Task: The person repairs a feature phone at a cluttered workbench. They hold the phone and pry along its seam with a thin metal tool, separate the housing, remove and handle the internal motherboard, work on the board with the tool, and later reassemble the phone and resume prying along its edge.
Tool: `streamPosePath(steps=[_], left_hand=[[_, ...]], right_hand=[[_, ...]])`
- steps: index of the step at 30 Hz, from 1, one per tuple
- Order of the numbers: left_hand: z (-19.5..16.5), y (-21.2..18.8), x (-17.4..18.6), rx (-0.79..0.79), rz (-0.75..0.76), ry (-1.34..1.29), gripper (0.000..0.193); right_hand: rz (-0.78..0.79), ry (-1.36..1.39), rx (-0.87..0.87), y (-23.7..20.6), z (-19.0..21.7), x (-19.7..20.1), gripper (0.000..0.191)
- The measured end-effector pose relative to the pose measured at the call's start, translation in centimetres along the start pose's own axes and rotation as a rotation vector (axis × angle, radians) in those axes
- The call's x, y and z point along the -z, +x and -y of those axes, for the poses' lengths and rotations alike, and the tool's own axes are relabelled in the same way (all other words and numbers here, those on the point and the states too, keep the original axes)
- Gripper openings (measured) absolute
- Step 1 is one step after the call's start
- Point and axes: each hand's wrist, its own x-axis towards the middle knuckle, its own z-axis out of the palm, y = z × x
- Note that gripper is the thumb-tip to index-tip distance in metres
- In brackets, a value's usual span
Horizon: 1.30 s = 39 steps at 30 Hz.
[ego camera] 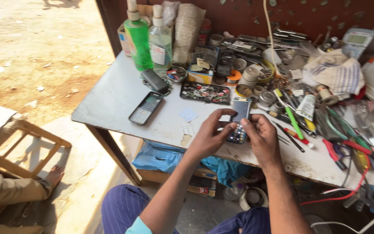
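Note:
Both of my hands hold a small keypad phone (240, 118) above the front of a grey workbench (113, 95). My left hand (211, 136) grips its left side, thumb arched over the screen end. My right hand (262, 138) pinches its right side near the keypad. The phone's front is open, showing the screen and the coloured keypad board. A second dark keypad phone (145, 108) lies flat on the bench to the left, apart from my hands. A white keypad sheet (188, 129) and a pale square piece (188, 114) lie just left of my left hand.
A green bottle (137, 37) and a clear bottle (160, 41) stand at the back left. A black parts tray (205, 92), tins, a green-handled screwdriver (291, 119), pliers (334, 151) and wires crowd the right. A wooden stool (20, 143) and another person's foot (53, 175) are at left.

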Motion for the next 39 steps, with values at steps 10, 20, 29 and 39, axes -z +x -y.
streamPosePath(steps=[10,20,29,39], left_hand=[[2.4,1.5,1.7,0.266,-0.003,-0.815,0.035],[0.8,0.9,2.3,0.364,0.054,-0.761,0.036],[1.1,0.4,1.6,0.31,0.1,-0.666,0.027],[1.3,0.3,1.3,0.284,0.142,-0.594,0.031]], right_hand=[[0.095,-0.819,0.568,-1.8,2.4,-1.6,0.072],[0.009,-0.82,0.535,-1.0,2.6,-2.5,0.085],[-0.036,-0.887,0.53,-1.6,2.7,-2.6,0.089],[-0.081,-0.891,0.514,-2.1,2.7,-2.8,0.08]])
